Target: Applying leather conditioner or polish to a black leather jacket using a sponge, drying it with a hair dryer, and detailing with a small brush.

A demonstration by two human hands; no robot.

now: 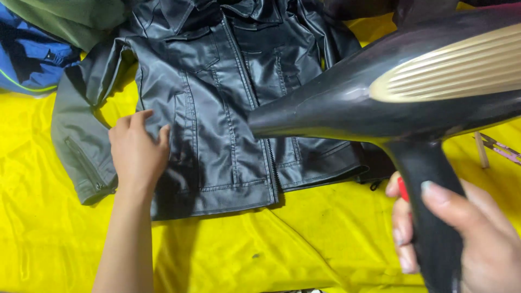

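Observation:
A black leather jacket (pixel 228 103) lies zipped and spread flat on a yellow sheet (pixel 325 239). My left hand (pixel 138 152) rests flat on the jacket's lower left front, fingers apart, beside its grey-green sleeve (pixel 78 141). My right hand (pixel 467 239) grips the handle of a large black hair dryer (pixel 401 92) with a gold ribbed panel. Its nozzle points left and hangs above the zipper at the jacket's middle.
A blue garment (pixel 27 59) and an olive green garment (pixel 65 19) lie at the top left. Dark clothing (pixel 369 8) is piled along the top edge. A small white and purple object (pixel 494 146) lies on the sheet at the right.

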